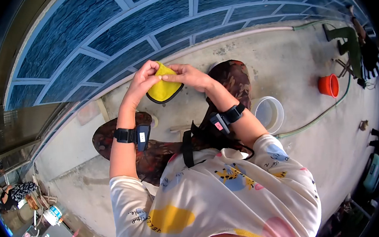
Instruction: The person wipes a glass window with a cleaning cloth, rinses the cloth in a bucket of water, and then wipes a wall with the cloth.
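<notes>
A yellow cleaning cloth [164,90] with a dark edge hangs between my two hands, in front of the blue tiled wall. My left hand [145,79] pinches its upper left part, thumb against the fingers. From the other side my right hand [187,76] grips the upper right part, its thumb meeting the left thumb near the middle. The lower part of the cloth hangs free, with its rounded dark border showing. Some of the fingertips are hidden behind the cloth.
A clear bucket [269,114] stands by my right knee. Further right are a red bucket [328,85], a green hose [316,121] and a seated person [348,39]. Another person [15,194] is at the far left, near a white bucket [52,215].
</notes>
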Demonstrator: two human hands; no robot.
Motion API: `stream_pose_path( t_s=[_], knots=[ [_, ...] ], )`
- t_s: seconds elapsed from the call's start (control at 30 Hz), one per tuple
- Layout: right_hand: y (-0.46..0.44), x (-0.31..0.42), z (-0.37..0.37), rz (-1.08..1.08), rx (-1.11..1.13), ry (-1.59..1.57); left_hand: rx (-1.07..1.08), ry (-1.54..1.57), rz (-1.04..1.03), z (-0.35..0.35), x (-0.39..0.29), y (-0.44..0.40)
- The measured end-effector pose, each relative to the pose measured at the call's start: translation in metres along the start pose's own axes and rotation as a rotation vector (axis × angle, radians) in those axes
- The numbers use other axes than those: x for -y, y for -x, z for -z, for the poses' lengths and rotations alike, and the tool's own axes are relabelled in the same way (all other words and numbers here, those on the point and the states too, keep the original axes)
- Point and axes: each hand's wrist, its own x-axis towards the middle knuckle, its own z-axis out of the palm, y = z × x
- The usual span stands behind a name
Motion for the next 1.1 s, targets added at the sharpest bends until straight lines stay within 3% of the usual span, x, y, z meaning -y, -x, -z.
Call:
stream_pose_path(
  t_s=[0.07,0.1,0.13,0.2,0.3,0.43,0.53,0.63,0.67,0.77,0.9,0.97,1.07,1.1],
  knots=[
    [-0.005,-0.015,0.018,-0.049,-0.026,0.032,-0.008,-0.052,0.016,0.001,0.004,-0.004],
    [-0.005,-0.016,0.027,-0.082,-0.047,0.088,0.002,-0.242,-0.074,0.002,0.003,-0.005],
    [-0.002,-0.006,0.034,-0.102,-0.066,0.282,-0.083,-0.192,-0.018,-0.005,-0.006,-0.002],
    [0.001,0.01,0.059,-0.039,-0.163,0.158,-0.209,-0.279,-0.082,0.007,0.0,-0.002],
    [0.008,0.063,0.1,0.191,-0.475,-0.161,-0.352,-0.244,-0.08,0.025,-0.012,0.014],
    [0.008,0.143,0.17,0.783,-0.816,-0.208,-0.461,-0.201,-0.013,0.047,-0.027,0.061],
    [-0.018,0.188,0.201,0.907,-1.088,0.029,-0.536,-0.161,-0.037,0.045,-0.03,0.099],
    [-0.071,0.21,0.168,0.981,-1.204,0.155,-0.615,-0.091,-0.058,0.036,-0.031,0.127],
    [-0.103,0.202,0.169,1.06,-1.314,0.383,-0.609,-0.094,-0.064,0.033,-0.029,0.133],
    [-0.139,0.177,0.073,1.151,-1.263,0.526,-0.66,-0.062,-0.082,0.026,-0.03,0.141],
    [-0.157,0.127,0.001,1.213,-0.961,1.115,-0.645,-0.038,-0.132,0.017,-0.042,0.128],
    [-0.156,0.115,0.004,1.176,-0.754,1.498,-0.608,-0.053,-0.148,0.013,-0.05,0.117],
    [-0.143,0.133,0.048,1.318,-0.628,1.588,-0.577,-0.062,-0.161,0.012,-0.053,0.11],
    [-0.132,0.146,0.067,1.314,-0.706,1.547,-0.573,-0.063,-0.168,0.013,-0.051,0.109]
  ],
)
